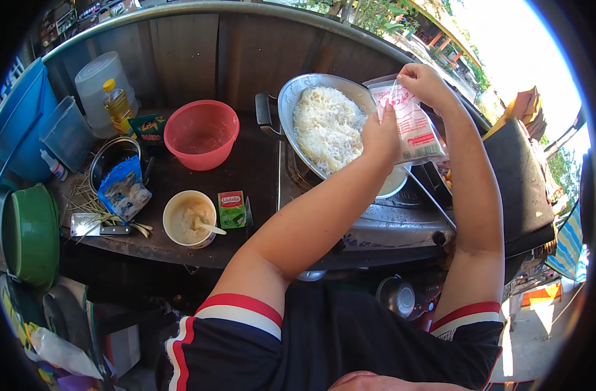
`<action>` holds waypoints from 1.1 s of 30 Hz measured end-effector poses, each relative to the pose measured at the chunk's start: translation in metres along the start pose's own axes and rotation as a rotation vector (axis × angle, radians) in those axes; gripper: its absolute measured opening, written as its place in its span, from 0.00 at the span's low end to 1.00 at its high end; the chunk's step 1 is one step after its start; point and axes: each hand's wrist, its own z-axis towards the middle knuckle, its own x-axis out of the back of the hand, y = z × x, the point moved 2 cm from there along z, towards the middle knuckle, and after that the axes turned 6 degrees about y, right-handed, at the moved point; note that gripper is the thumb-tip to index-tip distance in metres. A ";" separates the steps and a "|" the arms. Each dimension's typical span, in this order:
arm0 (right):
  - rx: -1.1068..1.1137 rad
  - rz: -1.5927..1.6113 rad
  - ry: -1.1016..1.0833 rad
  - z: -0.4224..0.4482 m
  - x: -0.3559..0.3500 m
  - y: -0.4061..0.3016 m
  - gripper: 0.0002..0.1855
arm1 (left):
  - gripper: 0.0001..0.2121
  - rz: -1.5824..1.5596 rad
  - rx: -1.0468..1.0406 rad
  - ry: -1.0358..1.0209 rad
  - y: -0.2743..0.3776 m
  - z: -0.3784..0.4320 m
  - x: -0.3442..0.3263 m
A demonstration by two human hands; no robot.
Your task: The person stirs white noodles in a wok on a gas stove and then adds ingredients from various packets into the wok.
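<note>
My left hand grips the lower left side of a clear plastic packet with red print and pale contents. At the packet's upper edge, my right hand pinches the plastic between thumb and fingers. Below and to the left, a large metal wok on a gas stove holds a heap of white, noodle-like strands. The packet and my left arm hide part of the wok. A metal utensil handle slants down from the wok's right side.
Left of the stove are a red plastic bowl, a paper tub with a spoon, a green Ladaku box, and a cleaver. An oil bottle, clear containers and blue and green basins stand farther left. A corrugated metal sheet backs the table.
</note>
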 end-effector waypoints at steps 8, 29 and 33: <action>0.076 -0.050 -0.077 0.010 -0.007 -0.014 0.09 | 0.23 -0.055 0.063 0.089 0.005 -0.009 -0.004; 0.084 -0.069 -0.072 0.007 -0.002 -0.017 0.11 | 0.19 0.037 0.029 0.124 0.011 -0.014 -0.008; 0.151 0.002 -0.143 -0.016 0.003 -0.018 0.10 | 0.19 -0.033 0.061 0.124 0.002 -0.033 -0.009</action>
